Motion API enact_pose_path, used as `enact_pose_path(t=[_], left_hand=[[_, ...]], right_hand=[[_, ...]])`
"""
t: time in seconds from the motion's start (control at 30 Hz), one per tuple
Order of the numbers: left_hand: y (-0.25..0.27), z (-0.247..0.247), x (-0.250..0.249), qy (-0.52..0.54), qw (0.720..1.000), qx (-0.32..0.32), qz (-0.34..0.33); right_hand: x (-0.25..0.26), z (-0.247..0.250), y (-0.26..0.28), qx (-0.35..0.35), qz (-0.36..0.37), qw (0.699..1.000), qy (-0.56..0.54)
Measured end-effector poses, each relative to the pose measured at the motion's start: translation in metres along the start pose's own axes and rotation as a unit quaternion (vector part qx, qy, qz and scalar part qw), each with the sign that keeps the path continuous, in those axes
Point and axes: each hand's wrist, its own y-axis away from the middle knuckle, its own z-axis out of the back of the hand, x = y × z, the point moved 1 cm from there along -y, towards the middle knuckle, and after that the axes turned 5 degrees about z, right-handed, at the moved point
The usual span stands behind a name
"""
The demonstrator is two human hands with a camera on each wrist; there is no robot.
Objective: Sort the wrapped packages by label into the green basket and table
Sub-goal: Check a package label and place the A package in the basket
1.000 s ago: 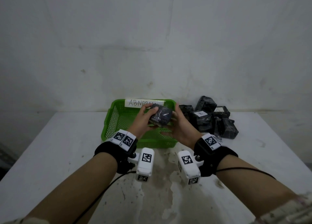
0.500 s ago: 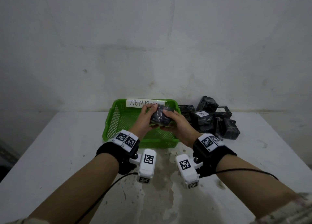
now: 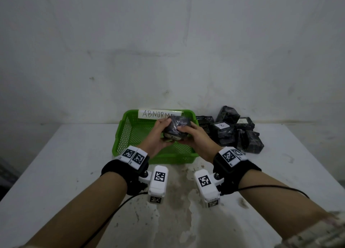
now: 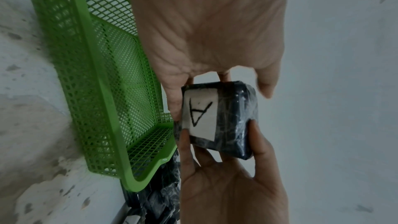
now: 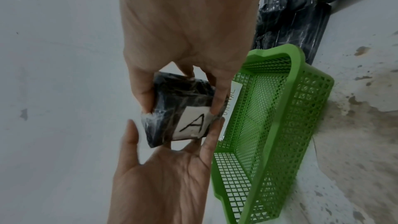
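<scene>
I hold one black wrapped package in both hands, above the green basket. My left hand grips its left end, and my right hand grips its right end with the thumb on top. In the left wrist view the package carries a white label marked "A". That label faces both wrist cameras. The package sits pinched between the fingers and thumbs of both hands. The basket's mesh floor holds no packages where it shows.
A pile of several black wrapped packages lies on the white table right of the basket; one shows "B", another "A". A paper sign reading "ABNORMAL" hangs on the basket's back rim. A wall stands close behind.
Both hands have turned the package over the basket, so its white label now faces down towards the wrists. My right thumb has come up onto its top.
</scene>
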Motion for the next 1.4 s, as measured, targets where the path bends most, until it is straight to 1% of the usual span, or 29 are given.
enact_pose_path(t=[0.1, 0.17, 0.27, 0.33, 0.4, 0.43, 0.47, 0.53, 0.57, 0.6, 0.63, 0.67, 0.73, 0.77, 0.83, 0.9, 0.93, 1.0, 1.07, 1.1, 1.17, 1.2, 1.3, 1.4], left_hand=[[0.001, 0.001, -0.001, -0.013, 1.000, -0.007, 0.002], [0.002, 0.000, -0.001, -0.054, 0.998, 0.003, 0.007], [0.005, -0.002, 0.000, -0.110, 0.994, 0.006, 0.026], [0.004, -0.001, 0.000, -0.173, 0.985, -0.020, 0.019], [0.002, 0.003, 0.002, -0.245, 0.968, -0.048, -0.014], [0.002, 0.004, 0.001, -0.253, 0.966, -0.046, -0.035], [0.002, 0.005, 0.001, -0.252, 0.966, -0.031, -0.056], [0.002, 0.003, 0.002, -0.271, 0.960, 0.022, -0.069], [0.003, 0.001, 0.002, -0.286, 0.955, 0.030, -0.069], [0.002, 0.002, 0.001, -0.290, 0.954, 0.020, -0.072], [0.000, 0.003, -0.001, -0.272, 0.960, -0.002, -0.066], [-0.003, 0.007, -0.001, -0.224, 0.973, -0.030, -0.048], [-0.008, 0.015, -0.001, -0.089, 0.994, -0.071, -0.004], [-0.009, 0.017, 0.000, -0.036, 0.996, -0.084, 0.008], [-0.011, 0.020, 0.002, 0.031, 0.995, -0.094, 0.031], [-0.016, 0.021, 0.006, 0.061, 0.992, -0.097, 0.056], [-0.020, 0.023, 0.008, 0.051, 0.991, -0.102, 0.067], [-0.027, 0.029, 0.009, -0.022, 0.988, -0.126, 0.081], [-0.038, 0.042, 0.008, -0.139, 0.974, -0.154, 0.087], [-0.043, 0.049, 0.006, -0.199, 0.961, -0.168, 0.092], [-0.057, 0.069, 0.001, -0.304, 0.923, -0.210, 0.107], [-0.065, 0.080, -0.003, -0.332, 0.905, -0.242, 0.114], [-0.083, 0.109, -0.018, -0.331, 0.876, -0.331, 0.117], [-0.102, 0.139, -0.019, -0.311, 0.861, -0.378, 0.137]], right_hand=[[-0.003, 0.000, -0.002, 0.006, -0.008, 1.000, 0.003], [-0.005, -0.001, -0.003, 0.008, -0.013, 1.000, -0.001], [-0.005, -0.001, -0.007, -0.033, -0.018, 0.999, 0.020], [-0.004, 0.000, -0.008, -0.044, -0.034, 0.997, 0.045], [-0.003, 0.001, -0.009, -0.040, -0.067, 0.995, 0.065], [-0.002, 0.002, -0.008, -0.038, -0.085, 0.993, 0.078], [-0.001, 0.003, -0.008, -0.032, -0.101, 0.990, 0.096], [0.001, 0.004, -0.009, -0.016, -0.121, 0.986, 0.115], [0.002, 0.004, -0.010, -0.015, -0.127, 0.985, 0.115], [0.002, 0.005, -0.011, -0.018, -0.129, 0.984, 0.118], [0.003, 0.005, -0.013, -0.024, -0.129, 0.984, 0.120], [0.002, 0.006, -0.015, -0.029, -0.128, 0.984, 0.123], [-0.003, 0.007, -0.021, -0.042, -0.122, 0.984, 0.121], [-0.005, 0.008, -0.023, -0.049, -0.120, 0.984, 0.123], [-0.010, 0.006, -0.024, -0.042, -0.130, 0.983, 0.124], [-0.019, 0.004, -0.027, -0.022, -0.150, 0.983, 0.107], [-0.024, 0.003, -0.030, -0.023, -0.157, 0.982, 0.099], [-0.033, 0.000, -0.037, -0.045, -0.158, 0.983, 0.087], [-0.039, -0.003, -0.048, -0.074, -0.161, 0.981, 0.079], [-0.040, -0.005, -0.054, -0.089, -0.164, 0.980, 0.074], [-0.041, -0.006, -0.068, -0.114, -0.174, 0.976, 0.064], [-0.042, -0.008, -0.075, -0.124, -0.180, 0.974, 0.060], [-0.047, -0.013, -0.102, -0.137, -0.190, 0.971, 0.055], [-0.058, -0.021, -0.133, -0.144, -0.196, 0.968, 0.065]])
